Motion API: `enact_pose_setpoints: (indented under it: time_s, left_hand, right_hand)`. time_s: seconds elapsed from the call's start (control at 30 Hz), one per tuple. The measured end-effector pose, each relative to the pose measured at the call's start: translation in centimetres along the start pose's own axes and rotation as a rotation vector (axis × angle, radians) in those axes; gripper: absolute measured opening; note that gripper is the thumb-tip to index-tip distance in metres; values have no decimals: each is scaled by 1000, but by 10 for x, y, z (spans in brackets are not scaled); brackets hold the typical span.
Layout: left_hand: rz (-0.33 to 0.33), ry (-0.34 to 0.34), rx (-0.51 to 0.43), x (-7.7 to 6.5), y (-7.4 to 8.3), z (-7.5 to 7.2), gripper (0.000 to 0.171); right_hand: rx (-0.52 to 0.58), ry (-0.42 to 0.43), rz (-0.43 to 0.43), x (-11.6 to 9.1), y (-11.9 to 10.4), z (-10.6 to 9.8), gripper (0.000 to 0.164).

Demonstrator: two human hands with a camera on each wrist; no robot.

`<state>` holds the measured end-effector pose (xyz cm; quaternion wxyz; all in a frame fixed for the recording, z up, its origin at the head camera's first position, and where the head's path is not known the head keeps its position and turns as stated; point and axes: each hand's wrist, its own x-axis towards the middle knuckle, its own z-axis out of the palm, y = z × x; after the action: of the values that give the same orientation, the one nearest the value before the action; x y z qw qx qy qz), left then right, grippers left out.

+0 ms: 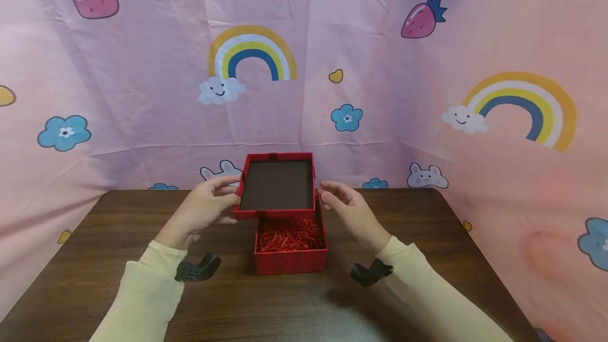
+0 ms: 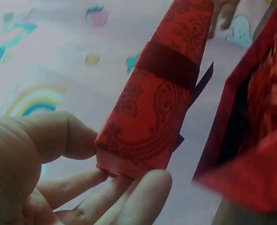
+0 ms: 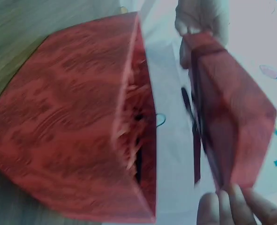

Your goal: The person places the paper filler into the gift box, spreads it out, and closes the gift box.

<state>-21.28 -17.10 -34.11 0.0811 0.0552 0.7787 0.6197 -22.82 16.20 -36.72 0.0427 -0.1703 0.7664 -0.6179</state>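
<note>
A red patterned box lid (image 1: 277,186) is held up above and behind the open red box (image 1: 291,263), its dark inner face showing in the head view. At the lid's left side my left hand (image 1: 204,207) grips the edge between thumb and fingers. My right hand (image 1: 351,212) holds the opposite side by its fingertips. A dark ribbon band (image 2: 168,63) crosses the lid's side in the left wrist view, with loose ends hanging off. Red shredded paper (image 1: 290,235) fills the box, which stands upright on the table.
The dark wood table (image 1: 228,305) runs out to a printed cloth backdrop (image 1: 370,57) at the back and sides. Black wrist-worn mounts (image 1: 198,268) sit by both cuffs, close to the box's front.
</note>
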Motion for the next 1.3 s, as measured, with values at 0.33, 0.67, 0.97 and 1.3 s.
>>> enact_pose_setpoints:
  time_s: [0.33, 0.67, 0.97, 1.3]
  left_hand:
    - [119, 94, 178, -12, 5, 40, 67]
    - [328, 239, 296, -15, -14, 53, 71]
    - [503, 21, 190, -14, -24, 55, 82]
    - [471, 112, 16, -14, -27, 62, 58]
  right_hand:
    - [29, 105, 78, -7, -7, 2, 44]
    - [70, 61, 17, -9, -11, -2, 50]
    - [140, -17, -233, -9, -7, -11, 49]
    - [6, 40, -180, -11, 4, -10, 39]
